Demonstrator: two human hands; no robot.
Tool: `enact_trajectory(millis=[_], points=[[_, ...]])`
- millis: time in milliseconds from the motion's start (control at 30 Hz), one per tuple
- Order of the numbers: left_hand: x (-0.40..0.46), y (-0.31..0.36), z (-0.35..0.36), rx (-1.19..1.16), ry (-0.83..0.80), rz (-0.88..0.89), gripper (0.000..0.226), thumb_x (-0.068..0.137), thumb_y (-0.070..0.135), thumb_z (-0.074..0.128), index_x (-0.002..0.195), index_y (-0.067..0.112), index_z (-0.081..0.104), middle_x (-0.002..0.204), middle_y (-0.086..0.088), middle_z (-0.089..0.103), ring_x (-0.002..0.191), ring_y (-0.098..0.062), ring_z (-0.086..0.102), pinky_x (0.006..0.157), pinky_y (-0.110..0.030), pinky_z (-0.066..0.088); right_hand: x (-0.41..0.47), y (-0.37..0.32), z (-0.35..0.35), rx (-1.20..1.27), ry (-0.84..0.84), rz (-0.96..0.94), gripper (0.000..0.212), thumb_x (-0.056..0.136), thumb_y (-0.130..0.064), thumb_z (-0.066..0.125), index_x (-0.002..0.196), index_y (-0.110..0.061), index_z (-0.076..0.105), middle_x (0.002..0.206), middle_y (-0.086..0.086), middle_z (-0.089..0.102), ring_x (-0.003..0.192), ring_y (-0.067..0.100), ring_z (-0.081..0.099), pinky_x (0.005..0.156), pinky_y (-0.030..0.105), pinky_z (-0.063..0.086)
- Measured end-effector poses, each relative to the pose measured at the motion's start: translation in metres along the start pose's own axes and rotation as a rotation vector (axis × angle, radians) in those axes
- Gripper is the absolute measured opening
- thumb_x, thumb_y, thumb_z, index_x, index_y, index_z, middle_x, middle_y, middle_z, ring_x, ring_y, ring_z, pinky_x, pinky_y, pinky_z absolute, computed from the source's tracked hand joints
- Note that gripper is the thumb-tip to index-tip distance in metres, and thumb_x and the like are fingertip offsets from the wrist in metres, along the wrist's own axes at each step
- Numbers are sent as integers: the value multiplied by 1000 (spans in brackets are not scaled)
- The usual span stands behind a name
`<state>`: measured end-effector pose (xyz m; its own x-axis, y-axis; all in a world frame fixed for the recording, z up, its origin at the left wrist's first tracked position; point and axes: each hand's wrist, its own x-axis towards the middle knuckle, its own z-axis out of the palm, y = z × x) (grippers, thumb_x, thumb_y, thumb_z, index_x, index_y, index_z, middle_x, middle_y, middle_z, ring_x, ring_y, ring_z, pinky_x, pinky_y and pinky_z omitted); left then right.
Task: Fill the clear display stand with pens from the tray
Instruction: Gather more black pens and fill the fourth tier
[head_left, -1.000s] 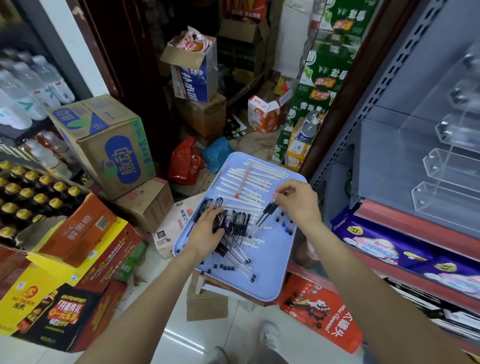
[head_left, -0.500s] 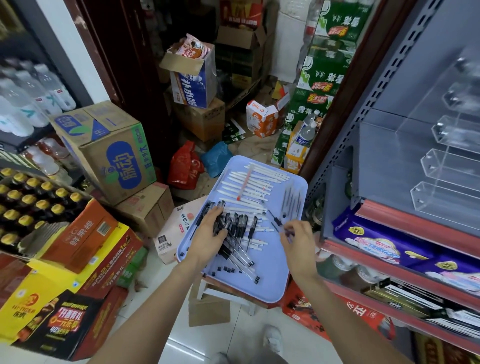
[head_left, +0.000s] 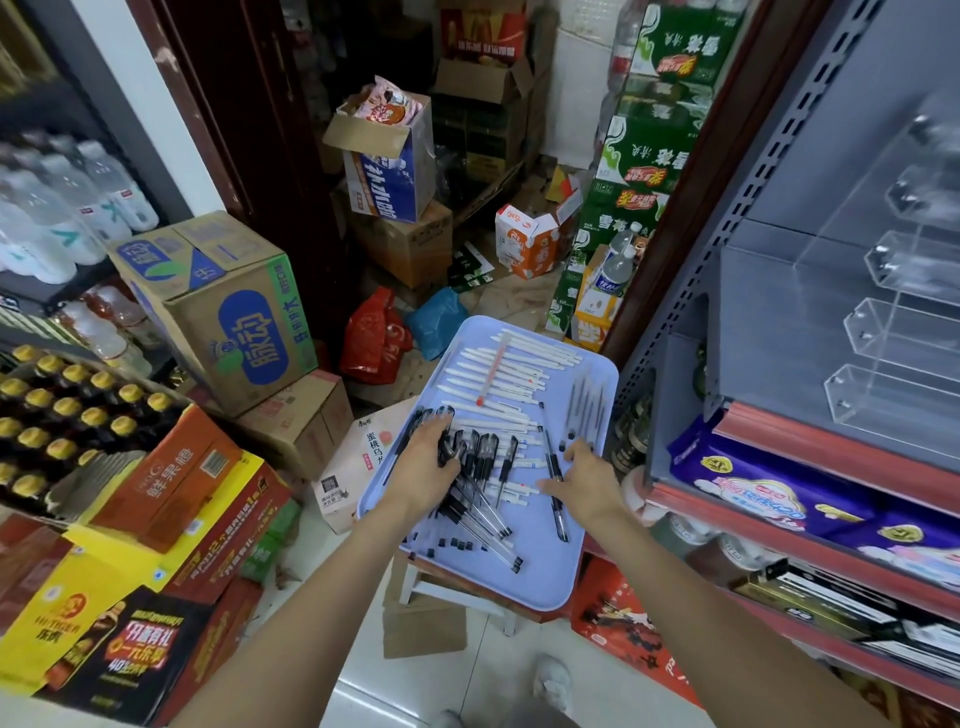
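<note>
A light blue tray (head_left: 545, 592) sits on a low stool in front of me. White pens (head_left: 506, 371) lie in a row at its far end, and black-capped clear pens (head_left: 485, 512) are piled in the middle. My left hand (head_left: 423, 467) lies on the pile with its fingers curled round a bunch of black pens. My right hand (head_left: 587, 480) is spread open over the tray's right side. Its thumb and fingers touch down on either side of one black pen (head_left: 557, 499). The clear display stand (head_left: 893, 332) stands on the grey shelf to the right, and its visible pockets hold nothing.
Thin grey pens (head_left: 587, 400) and loose black caps (head_left: 457, 543) also lie on the tray. Cardboard boxes (head_left: 228, 312) and drink cases (head_left: 171, 483) crowd the floor to the left. A red-edged shelf (head_left: 831, 457) with purple packs runs below the stand.
My right hand, which pinched pens over the tray's far middle, has come down to the near right and spread flat. One black pen now lies under it. My left hand stayed on the pile.
</note>
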<state>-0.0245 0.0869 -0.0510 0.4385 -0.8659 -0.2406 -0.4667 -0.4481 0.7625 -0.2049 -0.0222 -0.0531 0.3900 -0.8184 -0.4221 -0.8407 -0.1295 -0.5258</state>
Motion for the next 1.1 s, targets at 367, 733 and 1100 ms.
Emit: enact_trajectory(millis=[367,733,1100], points=[[5,1,1,137,-83,-26,66,90,10,57,146,22,25,157,-1,9,142,-23,22,107,-36,36,9,-15,-1,-218,-95,86,39,92,-12,50,61,-13,27,59,3,32,48,16,30,45,25,23],[-1,55,-22,-219,72,132,44,96,18,50,138,15,39,143,-2,43,131,-20,42,103,-31,38,-23,-25,-53,274,-4,-187,13,90,-22,60,81,-15,53,82,4,67,78,20,60,74,35,45],[4,217,-24,-734,116,359,26,85,3,64,104,11,50,68,-2,66,66,-14,68,71,-28,57,-69,-23,-184,530,295,-401,6,88,-10,61,91,-8,67,68,8,61,47,-3,47,50,6,35]])
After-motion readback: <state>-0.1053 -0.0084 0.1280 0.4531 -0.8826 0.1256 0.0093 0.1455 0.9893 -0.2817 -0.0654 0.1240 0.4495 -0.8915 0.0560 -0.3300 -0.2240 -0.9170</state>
